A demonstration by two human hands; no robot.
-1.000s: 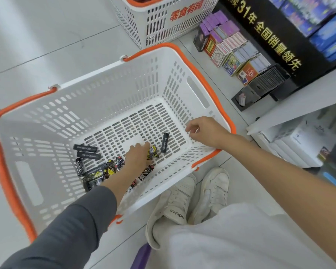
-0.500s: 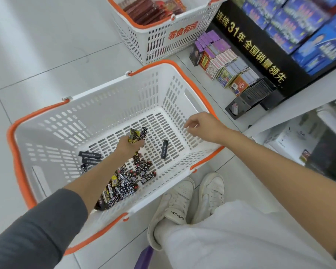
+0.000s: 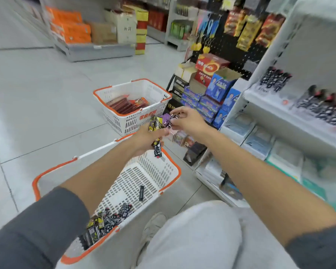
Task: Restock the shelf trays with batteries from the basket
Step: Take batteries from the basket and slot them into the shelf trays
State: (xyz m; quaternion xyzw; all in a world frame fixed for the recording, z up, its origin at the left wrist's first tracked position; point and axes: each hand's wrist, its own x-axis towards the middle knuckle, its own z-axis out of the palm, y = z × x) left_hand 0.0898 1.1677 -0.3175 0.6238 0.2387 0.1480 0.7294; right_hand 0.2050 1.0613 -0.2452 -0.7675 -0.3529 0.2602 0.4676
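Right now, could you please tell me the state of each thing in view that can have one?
left hand, grips a bunch of battery packs
right hand, pinches one pack at the bunch's top
near basket, part full, loose packs heaped in its near corner
far basket, holds red packets
shelf trays, partly stocked, blurred
blue carton, flaps open

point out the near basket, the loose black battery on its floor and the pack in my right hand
near basket (image 3: pixel 159 169), head view, slotted end wall
loose black battery (image 3: pixel 141 193), head view, mid-body
pack (image 3: pixel 172 117), head view, patterned front face
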